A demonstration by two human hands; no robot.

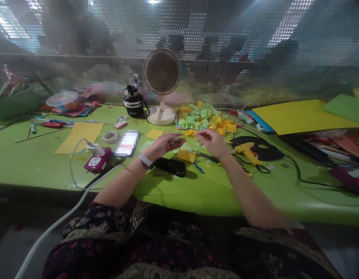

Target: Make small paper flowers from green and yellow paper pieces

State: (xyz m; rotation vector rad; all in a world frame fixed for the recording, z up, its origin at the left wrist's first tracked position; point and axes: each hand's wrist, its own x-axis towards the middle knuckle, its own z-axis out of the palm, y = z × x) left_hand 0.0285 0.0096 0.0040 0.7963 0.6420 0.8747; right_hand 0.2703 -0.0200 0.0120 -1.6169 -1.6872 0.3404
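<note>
My left hand (167,143), with a white band on the wrist, hovers over the table with its fingers stretched to the right and slightly curved. I see nothing held in it. My right hand (212,142) faces it, thumb and fingers pinched together. Whatever is between those fingertips is too small to make out. Just behind the hands lies a pile of folded green paper pieces (196,119) and yellow-orange paper pieces (227,126). Beneath the hands are an orange paper square (186,156) and pale green scraps. A black elongated object (173,167) lies near my left wrist.
A yellow glue gun (247,152) and its black cord lie right. A white fan (162,116) and black bottle (134,106) stand behind. Left are a phone (127,144), tape roll (109,136), purple power adapter (97,161) and yellow sheet (79,137). Large yellow sheets (301,114) lie far right.
</note>
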